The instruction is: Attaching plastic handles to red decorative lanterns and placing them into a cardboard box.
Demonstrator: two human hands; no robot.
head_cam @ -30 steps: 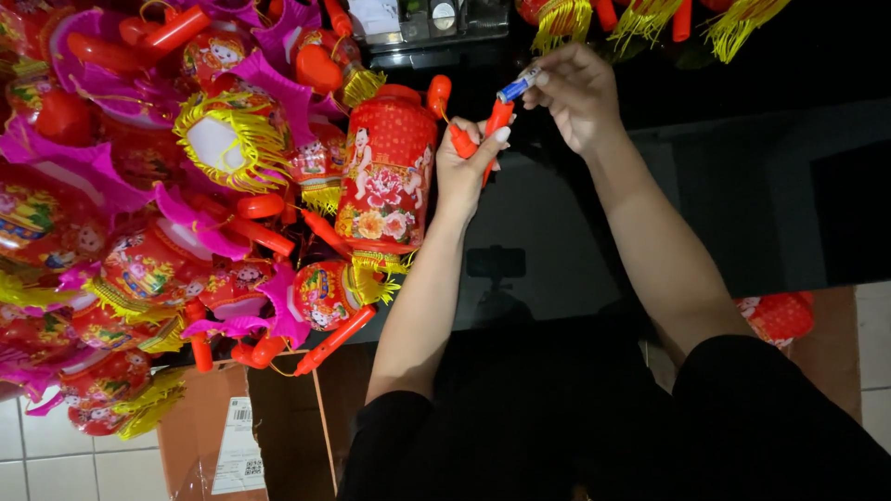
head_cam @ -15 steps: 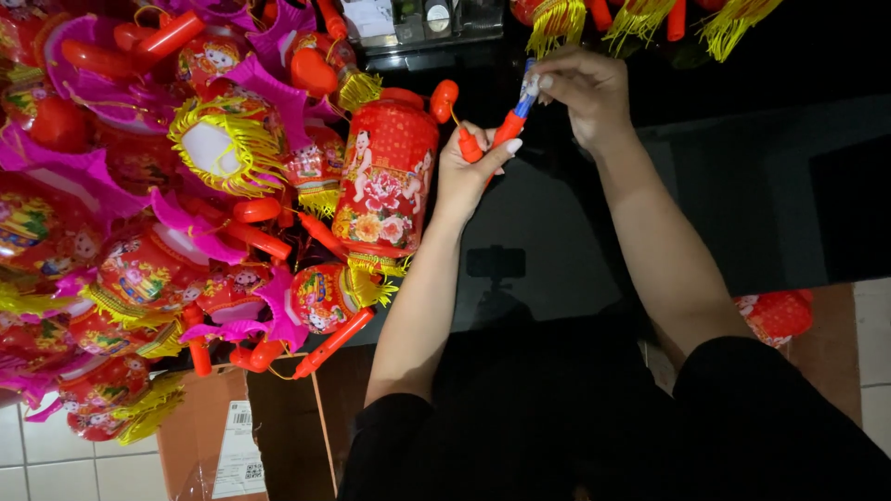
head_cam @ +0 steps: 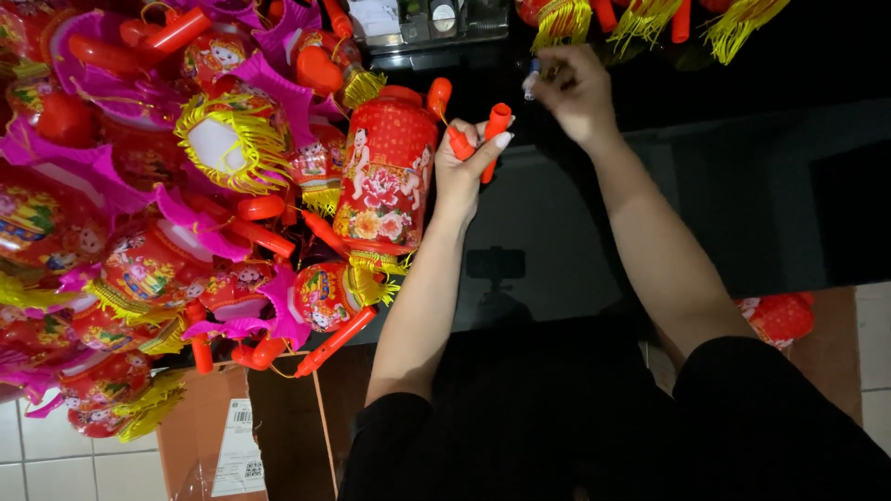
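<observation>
- Red paper lantern [head_cam: 387, 176], cylinder-shaped with a printed flower and child figures, hangs just left of the person's left hand [head_cam: 464, 167], at the right edge of a big heap of lanterns.
- Left hand is curled closed around a short orange plastic handle [head_cam: 497, 130]; the thumb and fingers pinch it, with its rounded top poking up above the fingertips. A second orange piece [head_cam: 459, 142] sits against the same hand, nearest the lantern.
- Right hand [head_cam: 575, 93] is raised a little higher and to the right, apart from the left. Its fingers are pinched closed on a small blue and white object [head_cam: 531, 82]; what that object is cannot be made out.
- Both forearms reach forward from black sleeves over a dark table [head_cam: 742, 186].
- Heap of lanterns [head_cam: 167, 213] fills the left side: red, pink and magenta, with yellow fringe and orange handles.
- Yellow tassels [head_cam: 640, 19] hang along the top edge.
- Cardboard box [head_cam: 223, 436] stands on the tiled floor at lower left.
- One more red lantern [head_cam: 780, 317] lies low on the right.
</observation>
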